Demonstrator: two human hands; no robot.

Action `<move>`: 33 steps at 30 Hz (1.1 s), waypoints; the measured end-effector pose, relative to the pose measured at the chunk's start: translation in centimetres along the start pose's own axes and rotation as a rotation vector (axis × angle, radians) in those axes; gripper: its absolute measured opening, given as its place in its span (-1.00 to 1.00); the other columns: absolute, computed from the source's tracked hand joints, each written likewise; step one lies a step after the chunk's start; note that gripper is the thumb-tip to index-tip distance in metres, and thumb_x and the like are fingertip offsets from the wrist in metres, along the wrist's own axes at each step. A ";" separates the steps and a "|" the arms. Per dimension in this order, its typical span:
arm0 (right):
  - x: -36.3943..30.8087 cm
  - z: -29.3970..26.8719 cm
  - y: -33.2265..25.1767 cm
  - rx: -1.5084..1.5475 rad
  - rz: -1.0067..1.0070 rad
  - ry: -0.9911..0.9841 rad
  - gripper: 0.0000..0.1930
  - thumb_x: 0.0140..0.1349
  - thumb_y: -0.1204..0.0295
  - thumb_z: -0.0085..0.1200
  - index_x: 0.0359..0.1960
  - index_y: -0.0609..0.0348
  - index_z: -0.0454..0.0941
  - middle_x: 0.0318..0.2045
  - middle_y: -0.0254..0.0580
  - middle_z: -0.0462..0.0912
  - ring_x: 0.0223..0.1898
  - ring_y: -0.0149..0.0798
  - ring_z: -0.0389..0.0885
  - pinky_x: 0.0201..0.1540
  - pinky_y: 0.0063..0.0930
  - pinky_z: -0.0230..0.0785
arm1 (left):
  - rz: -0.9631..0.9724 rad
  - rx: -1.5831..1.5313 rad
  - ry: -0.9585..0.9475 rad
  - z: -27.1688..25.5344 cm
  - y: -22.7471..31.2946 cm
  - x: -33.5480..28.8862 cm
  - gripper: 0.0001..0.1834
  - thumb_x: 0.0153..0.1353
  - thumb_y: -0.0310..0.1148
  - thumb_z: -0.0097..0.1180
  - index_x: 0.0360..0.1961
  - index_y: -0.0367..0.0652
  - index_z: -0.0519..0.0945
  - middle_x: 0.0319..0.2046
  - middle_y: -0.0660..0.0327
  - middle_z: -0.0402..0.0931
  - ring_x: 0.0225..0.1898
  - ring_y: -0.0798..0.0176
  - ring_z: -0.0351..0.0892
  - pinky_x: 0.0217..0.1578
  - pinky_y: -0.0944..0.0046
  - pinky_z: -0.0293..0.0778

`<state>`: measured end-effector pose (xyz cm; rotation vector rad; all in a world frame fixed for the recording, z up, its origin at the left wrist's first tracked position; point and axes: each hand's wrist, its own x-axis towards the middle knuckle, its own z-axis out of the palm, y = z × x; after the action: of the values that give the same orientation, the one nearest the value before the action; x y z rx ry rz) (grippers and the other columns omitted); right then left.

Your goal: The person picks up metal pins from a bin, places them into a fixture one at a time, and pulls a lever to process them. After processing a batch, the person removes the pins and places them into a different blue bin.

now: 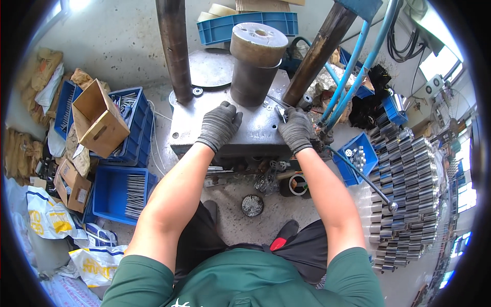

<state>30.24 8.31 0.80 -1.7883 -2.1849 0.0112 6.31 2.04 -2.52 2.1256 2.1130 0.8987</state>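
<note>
My left hand (220, 126), in a grey knitted glove, rests on the steel press table (192, 120) with its fingers curled in. Whatever may be inside them is hidden. My right hand (295, 129), gloved alike, is closed on a thin metal tool (278, 103) whose slim end points toward the base of a thick steel cylinder (254, 82). That cylinder stands upright between and beyond my hands, capped by a wider round block (259, 45). Just beyond my right hand is a small metal cylinder (306, 101). A small metal ring (197, 92) lies near the left column.
Two dark steel columns (174, 51) (319, 53) flank the cylinder. A ball-ended lever (392, 206) juts out at right, beside a blue bin of metal parts (371, 148) and stacked metal tubes (409, 194). Left are a blue crate of rods (115, 204) and an open cardboard box (102, 123).
</note>
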 end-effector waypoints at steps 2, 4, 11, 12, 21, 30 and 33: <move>0.1 1.0 0.1 0.004 0.002 0.053 -0.56 0.04 0.28 0.32 0.00 0.07 0.67 0.01 0.06 0.61 0.06 0.15 0.62 0.17 -0.06 0.49 | -0.015 -0.010 -0.015 -0.4 0.6 0.1 -0.68 0.33 -0.14 0.17 -0.32 -0.22 0.65 -0.18 -0.06 0.59 -0.23 -0.18 0.66 -0.15 -0.09 0.59; 0.1 2.0 -0.2 0.015 -0.021 0.088 -0.58 0.05 0.25 0.31 -0.02 0.08 0.67 -0.01 0.07 0.62 0.06 0.15 0.61 0.17 -0.06 0.48 | -0.054 -0.034 -0.018 -0.7 0.2 -0.2 -0.71 0.28 -0.17 0.21 -0.34 -0.22 0.65 -0.15 -0.05 0.60 -0.19 -0.16 0.67 -0.12 -0.06 0.60; -4.5 0.4 2.1 0.471 -0.249 0.308 -0.82 0.19 0.37 0.25 -0.24 0.20 0.69 -0.21 0.08 0.71 -0.17 0.10 0.69 -0.05 -0.12 0.53 | 0.067 -0.493 0.161 2.3 -0.2 0.0 -0.78 0.36 -0.33 0.22 -0.05 -0.20 0.65 -0.23 0.09 0.65 -0.22 0.13 0.67 -0.09 0.17 0.57; -5.9 1.1 2.4 0.612 -0.270 0.379 -0.85 0.24 0.39 0.20 -0.26 0.22 0.67 -0.29 -0.02 0.71 -0.26 -0.02 0.70 -0.10 -0.18 0.53 | -0.035 -0.736 0.099 2.5 0.9 0.0 -0.76 0.42 -0.29 0.17 -0.04 -0.21 0.65 -0.24 0.14 0.65 -0.20 0.20 0.65 -0.08 0.20 0.56; -14.6 0.5 -2.5 2.660 0.421 -0.204 -0.71 0.54 0.09 0.02 0.00 -0.03 0.63 -0.12 -0.44 0.65 -0.09 -0.44 0.56 0.10 -0.52 0.44 | 0.105 -1.173 0.084 1.7 15.5 -8.8 -0.59 0.52 -0.12 0.02 0.09 -0.27 0.60 -0.01 0.13 0.64 0.05 0.23 0.56 0.18 0.17 0.42; -13.3 4.9 -5.2 2.357 0.379 0.355 -0.76 0.57 0.25 -0.02 -0.04 0.11 0.62 -0.09 -0.31 0.65 -0.03 -0.42 0.56 0.10 -0.51 0.49 | 0.146 -1.350 -0.035 1.9 18.8 -9.7 -0.55 0.51 -0.04 0.06 -0.01 -0.28 0.64 -0.10 0.13 0.67 -0.08 0.23 0.61 0.08 0.16 0.53; -14.1 -0.5 -6.8 2.303 0.467 0.415 -0.74 0.48 0.33 0.02 0.05 0.16 0.62 -0.03 -0.21 0.67 0.03 -0.31 0.59 0.20 -0.31 0.47 | 0.215 -1.152 0.119 1.8 17.7 -7.8 -0.61 0.54 -0.15 0.02 0.03 -0.30 0.61 0.04 0.09 0.66 0.04 0.17 0.62 0.18 0.14 0.48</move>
<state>26.21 -6.77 -0.69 -0.4999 -0.3040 1.3469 23.80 -6.06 0.02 1.6235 0.8918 1.7045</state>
